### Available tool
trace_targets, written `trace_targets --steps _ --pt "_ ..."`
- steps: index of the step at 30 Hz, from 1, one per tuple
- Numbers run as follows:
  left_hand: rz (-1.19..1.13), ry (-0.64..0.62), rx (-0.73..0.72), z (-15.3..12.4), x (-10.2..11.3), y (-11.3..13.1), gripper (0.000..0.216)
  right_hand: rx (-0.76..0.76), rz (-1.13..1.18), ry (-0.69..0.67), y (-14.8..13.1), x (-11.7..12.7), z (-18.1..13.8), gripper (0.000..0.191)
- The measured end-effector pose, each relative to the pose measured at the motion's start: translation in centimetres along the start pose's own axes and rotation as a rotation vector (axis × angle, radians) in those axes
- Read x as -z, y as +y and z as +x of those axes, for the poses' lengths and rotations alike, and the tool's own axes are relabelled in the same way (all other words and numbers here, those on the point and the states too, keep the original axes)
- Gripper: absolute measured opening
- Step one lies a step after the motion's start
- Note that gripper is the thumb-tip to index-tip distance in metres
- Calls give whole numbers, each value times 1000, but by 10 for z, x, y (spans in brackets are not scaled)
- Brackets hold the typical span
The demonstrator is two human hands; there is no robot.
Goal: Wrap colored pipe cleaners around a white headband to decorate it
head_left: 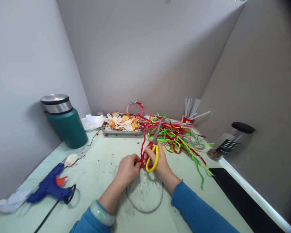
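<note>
My right hand [161,160] is closed around yellow-handled scissors [154,152], whose blades point up toward the back of the table. My left hand [127,168] pinches a red pipe cleaner [143,147] at the top of a grey wire ring [145,194] that lies flat on the table just in front of both hands. The red pipe cleaner runs from my fingers up into a tangled pile of pipe cleaners [177,134] in red, green and other colours. The two hands nearly touch at the ring's top edge.
A blue glue gun [50,186] lies at the left with its cord. A green flask [66,124] stands at the back left. A metal tray of shells [122,124] sits at the back, a clear jar [229,140] lies at the right, a black pad [242,200] beside it.
</note>
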State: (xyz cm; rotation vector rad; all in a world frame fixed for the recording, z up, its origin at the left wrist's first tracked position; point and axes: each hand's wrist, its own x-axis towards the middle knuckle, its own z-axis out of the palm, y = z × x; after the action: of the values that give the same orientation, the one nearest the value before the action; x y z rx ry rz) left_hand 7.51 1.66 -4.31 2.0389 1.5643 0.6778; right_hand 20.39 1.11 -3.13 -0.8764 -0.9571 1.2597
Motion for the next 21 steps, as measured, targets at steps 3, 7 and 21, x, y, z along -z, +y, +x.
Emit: trace_targets --steps 3,7,21 --pt "6 3 12 0 0 1 11 16 -7 -10 4 0 -2 39" --pt "24 14 9 1 1 0 11 70 -60 -51 7 0 -6 34" --pt "61 -27 -33 5 7 -5 10 336 -591 -95 -2 15 -17 24"
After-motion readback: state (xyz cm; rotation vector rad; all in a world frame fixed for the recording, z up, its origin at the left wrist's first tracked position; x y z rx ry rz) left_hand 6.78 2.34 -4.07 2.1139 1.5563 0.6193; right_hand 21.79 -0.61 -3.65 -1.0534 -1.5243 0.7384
